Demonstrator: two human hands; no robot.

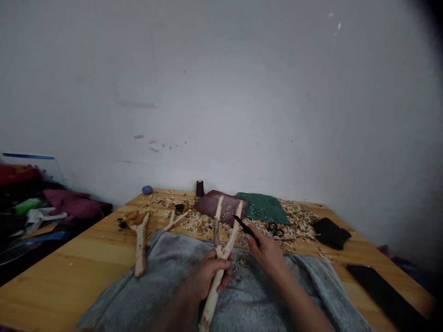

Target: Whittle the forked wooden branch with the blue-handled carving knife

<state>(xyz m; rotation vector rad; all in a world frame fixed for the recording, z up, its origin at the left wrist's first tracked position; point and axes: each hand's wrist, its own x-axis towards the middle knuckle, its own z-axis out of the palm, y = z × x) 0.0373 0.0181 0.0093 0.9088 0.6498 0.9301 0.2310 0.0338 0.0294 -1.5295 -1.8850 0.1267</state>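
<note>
Left hand (213, 273): it gripped a forked stick (223, 251) below the fork, prongs raised, over the grey cloth (176, 253).
Right hand (267, 251): it held a black knife (248, 229) at the right prong; whether the blade touched could not be told.
Behind the prongs: a maroon sheet (206, 203), partly hidden, lay beside a green sheet (267, 208).
Wood shavings (301, 216): they littered the worktop (69, 281) around the scissors (276, 229).
Left side: a second forked stick (140, 249) lay near the cloth.

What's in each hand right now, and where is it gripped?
Left hand: a forked stick, gripped just below its fork. Right hand: a black knife, by its handle.
</note>
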